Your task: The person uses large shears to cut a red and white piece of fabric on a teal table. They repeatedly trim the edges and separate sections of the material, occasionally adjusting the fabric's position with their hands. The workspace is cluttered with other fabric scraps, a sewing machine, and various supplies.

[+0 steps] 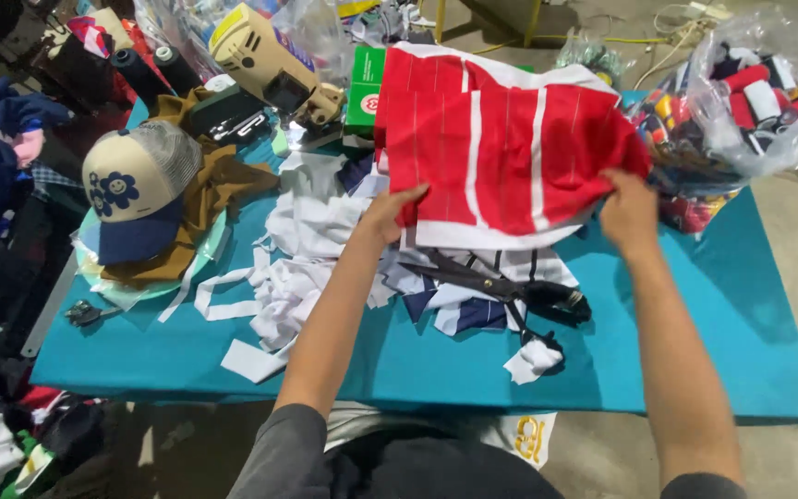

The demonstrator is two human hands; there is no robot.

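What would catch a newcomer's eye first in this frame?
The red cloth with white stripes, held up at centre between the left hand and right hand above the teal table. Below it, black scissors lie on a heap of white scraps. At left sits a cap with a flower face, and at far right a clear bag of coloured cloth.

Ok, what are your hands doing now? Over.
Left hand and right hand both gripping red striped cloth, held above table. Scissors lie on scraps underneath.
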